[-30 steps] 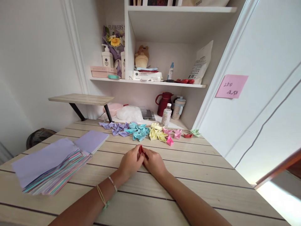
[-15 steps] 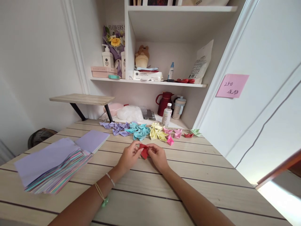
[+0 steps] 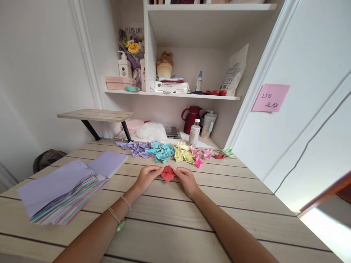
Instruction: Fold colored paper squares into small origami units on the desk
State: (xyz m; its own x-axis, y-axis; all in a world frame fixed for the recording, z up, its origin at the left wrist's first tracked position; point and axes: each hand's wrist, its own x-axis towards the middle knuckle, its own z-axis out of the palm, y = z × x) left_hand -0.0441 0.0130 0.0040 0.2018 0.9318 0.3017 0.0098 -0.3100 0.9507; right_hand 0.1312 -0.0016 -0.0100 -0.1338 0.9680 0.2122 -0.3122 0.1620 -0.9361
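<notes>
A piece of folded red origami paper is held just over the table between my two hands. My left hand pinches its left corner with thumb and fingers. On the other side, my right hand grips the right corner the same way. The paper is spread wide, with a point facing down toward me. Behind it lies a row of folded paper boats: purple ones, blue ones, yellow ones, pink ones, a red boat and a green one.
To the left, a fanned stack of coloured paper lies beside a smaller purple pile. A small raised wooden stand is behind them. A plastic bottle and a red jug stand at the back, beneath a white shelf.
My hands have moved slightly apart. The red paper, narrower and more bunched before, now shows wider and flatter between them.
</notes>
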